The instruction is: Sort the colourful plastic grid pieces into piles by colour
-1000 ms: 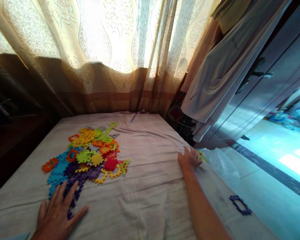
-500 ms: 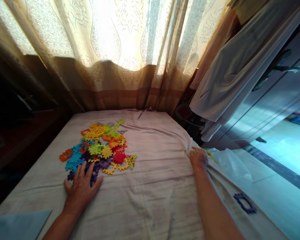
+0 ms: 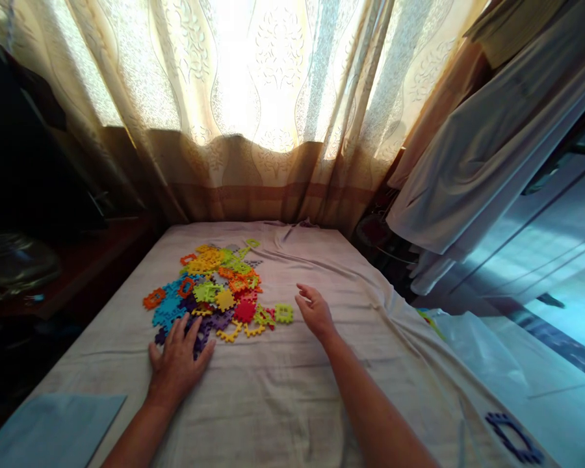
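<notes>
A heap of colourful interlocking plastic pieces (image 3: 209, 292) lies on the sheet-covered bed (image 3: 273, 403), with yellow, orange, blue, red, green and purple parts. My left hand (image 3: 178, 357) rests spread at the heap's near edge, its fingertips over purple pieces (image 3: 219, 320). To the right of the heap, my right hand (image 3: 316, 315) is above the sheet, fingers stretched and nothing seen in them. Just left of its fingers lies a light green square piece (image 3: 283, 313), apart from the hand. Near it is a red piece (image 3: 245, 311).
A dark purple frame piece (image 3: 514, 439) sits near the bed's right edge. Beyond that edge is a clear plastic bag (image 3: 482, 351). A light blue flat sheet (image 3: 53, 426) lies at the near left. Curtains (image 3: 253, 162) hang behind, clothes (image 3: 468, 149) at the right.
My right hand has come from the bed's right edge leftward to beside the heap. A light green square now lies there. My left hand stays on the purple pieces; the view has shifted.
</notes>
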